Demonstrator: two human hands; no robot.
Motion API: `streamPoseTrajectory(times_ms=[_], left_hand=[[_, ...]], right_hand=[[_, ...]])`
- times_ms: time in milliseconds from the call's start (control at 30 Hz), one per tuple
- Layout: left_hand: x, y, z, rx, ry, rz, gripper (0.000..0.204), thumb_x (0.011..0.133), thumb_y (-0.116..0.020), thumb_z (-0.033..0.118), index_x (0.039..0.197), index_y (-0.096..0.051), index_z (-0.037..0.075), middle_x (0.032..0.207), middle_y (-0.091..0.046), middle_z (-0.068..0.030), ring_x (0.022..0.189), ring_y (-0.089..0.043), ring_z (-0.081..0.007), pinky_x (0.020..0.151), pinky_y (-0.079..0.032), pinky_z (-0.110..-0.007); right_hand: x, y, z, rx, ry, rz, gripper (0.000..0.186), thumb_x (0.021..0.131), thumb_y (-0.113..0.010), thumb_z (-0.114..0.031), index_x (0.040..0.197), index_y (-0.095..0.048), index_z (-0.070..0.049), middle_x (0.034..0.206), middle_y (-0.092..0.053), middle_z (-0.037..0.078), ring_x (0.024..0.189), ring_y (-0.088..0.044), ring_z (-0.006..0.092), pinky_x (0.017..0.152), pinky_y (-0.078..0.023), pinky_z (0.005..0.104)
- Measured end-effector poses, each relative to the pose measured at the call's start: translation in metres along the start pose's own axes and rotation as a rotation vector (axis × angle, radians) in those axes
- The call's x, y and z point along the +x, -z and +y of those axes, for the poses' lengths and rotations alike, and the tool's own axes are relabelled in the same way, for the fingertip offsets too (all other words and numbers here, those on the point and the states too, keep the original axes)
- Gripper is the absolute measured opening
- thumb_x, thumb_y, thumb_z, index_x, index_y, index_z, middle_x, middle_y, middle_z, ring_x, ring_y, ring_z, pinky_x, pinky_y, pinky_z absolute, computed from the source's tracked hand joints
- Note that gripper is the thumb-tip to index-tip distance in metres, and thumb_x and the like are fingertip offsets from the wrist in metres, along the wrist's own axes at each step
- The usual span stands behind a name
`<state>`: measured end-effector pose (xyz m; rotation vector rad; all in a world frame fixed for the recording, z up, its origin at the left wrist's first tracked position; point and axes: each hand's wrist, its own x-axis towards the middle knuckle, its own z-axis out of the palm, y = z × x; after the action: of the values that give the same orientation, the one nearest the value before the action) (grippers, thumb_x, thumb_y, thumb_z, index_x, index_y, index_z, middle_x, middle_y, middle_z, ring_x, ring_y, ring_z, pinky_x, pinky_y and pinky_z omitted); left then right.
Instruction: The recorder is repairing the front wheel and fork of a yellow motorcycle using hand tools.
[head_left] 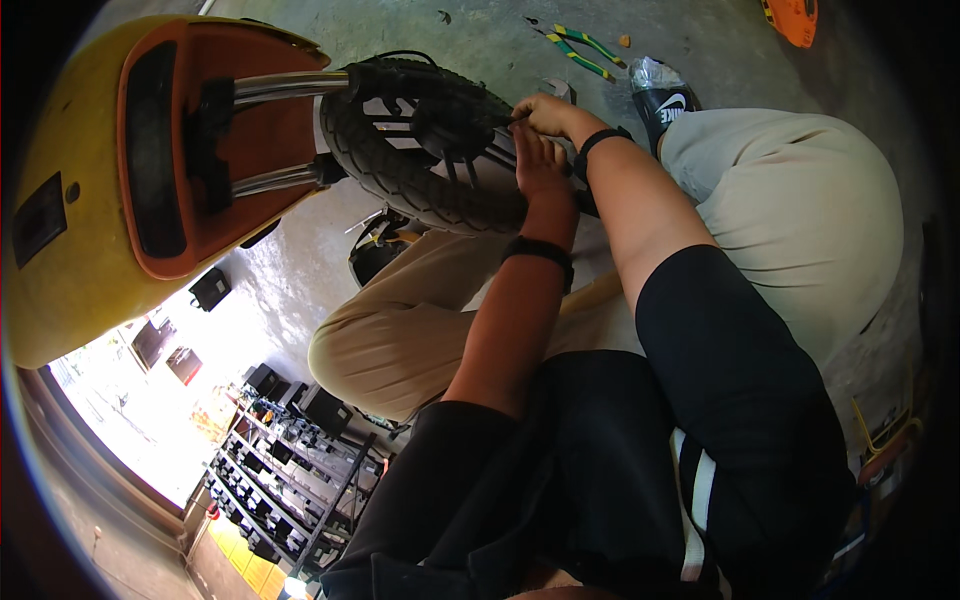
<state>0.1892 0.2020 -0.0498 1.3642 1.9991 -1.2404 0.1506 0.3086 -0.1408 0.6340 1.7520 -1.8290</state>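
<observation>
The front wheel (425,195) of a yellow motorbike (90,120) stands before me, its black tyre and spokes below two chrome fork tubes (285,87). My right hand (552,116) is at the wheel's right side, fingers pinched around a small dark part whose kind I cannot make out. Just below, my left hand (543,172) reaches up with its fingers stretched out. Its fingertips come close to the right hand's and the same dark part. Contact there is partly hidden. A wrench head (560,88) appears on the floor beyond my right hand.
Green-and-yellow pliers (585,50) lie on the concrete floor past the wheel, near my black shoe (662,105). An orange object (793,20) is at the far right. A rack of black parts (270,490) stands lower left by a bright doorway. My bent knees flank the work.
</observation>
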Motion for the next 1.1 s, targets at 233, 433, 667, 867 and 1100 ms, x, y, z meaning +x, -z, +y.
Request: streamPoseTrajectory(times_ms=[233, 433, 667, 867, 1100], left_hand=[[0.0, 0.002, 0.001, -0.033, 0.004, -0.003, 0.064, 0.096, -0.033, 0.047, 0.15, -0.027, 0.014, 0.156, -0.027, -0.0093, 0.147, -0.01, -0.0373, 0.115, 0.006, -0.058], [-0.001, 0.005, 0.001, -0.031, 0.01, -0.005, 0.069, 0.095, -0.034, 0.05, 0.153, -0.023, 0.015, 0.158, -0.023, -0.0091, 0.147, -0.01, -0.0355, 0.115, 0.007, -0.058], [-0.001, 0.003, 0.0, -0.028, 0.024, -0.011, 0.072, 0.093, -0.033, 0.055, 0.153, -0.023, 0.017, 0.158, -0.023, -0.0082, 0.147, -0.008, -0.0355, 0.115, 0.008, -0.057], [-0.001, 0.003, 0.002, -0.037, 0.044, 0.004, 0.072, 0.093, -0.033, 0.056, 0.153, -0.023, 0.017, 0.158, -0.021, -0.0084, 0.147, -0.008, -0.0361, 0.115, 0.009, -0.057], [-0.011, 0.004, -0.01, -0.165, -0.026, 0.184, 0.049, 0.095, -0.044, 0.036, 0.141, -0.046, 0.017, 0.148, -0.04, -0.0127, 0.144, -0.021, -0.04, 0.114, 0.002, -0.061]], right_hand=[[0.0, -0.005, 0.006, 0.111, -0.015, 0.078, 0.039, 0.084, -0.069, -0.012, 0.121, -0.064, -0.005, 0.119, -0.066, 0.014, 0.108, -0.062, 0.023, 0.092, -0.048, 0.035], [-0.004, -0.007, 0.005, 0.125, -0.012, 0.107, 0.04, 0.083, -0.073, -0.016, 0.12, -0.065, -0.004, 0.115, -0.067, 0.015, 0.102, -0.065, 0.022, 0.087, -0.051, 0.0342], [-0.01, -0.007, 0.001, 0.256, -0.028, 0.036, 0.037, 0.084, -0.072, -0.017, 0.119, -0.066, -0.006, 0.114, -0.068, 0.013, 0.1, -0.065, 0.0216, 0.086, -0.051, 0.0341], [-0.011, -0.008, 0.005, 0.248, -0.012, 0.023, 0.036, 0.088, -0.068, -0.022, 0.121, -0.066, -0.009, 0.117, -0.067, 0.013, 0.102, -0.063, 0.0226, 0.089, -0.05, 0.0351], [-0.017, -0.004, -0.003, 0.149, -0.055, 0.02, 0.041, 0.086, -0.062, -0.017, 0.127, -0.063, -0.011, 0.123, -0.064, 0.012, 0.112, -0.061, 0.0255, 0.093, -0.049, 0.0376]])
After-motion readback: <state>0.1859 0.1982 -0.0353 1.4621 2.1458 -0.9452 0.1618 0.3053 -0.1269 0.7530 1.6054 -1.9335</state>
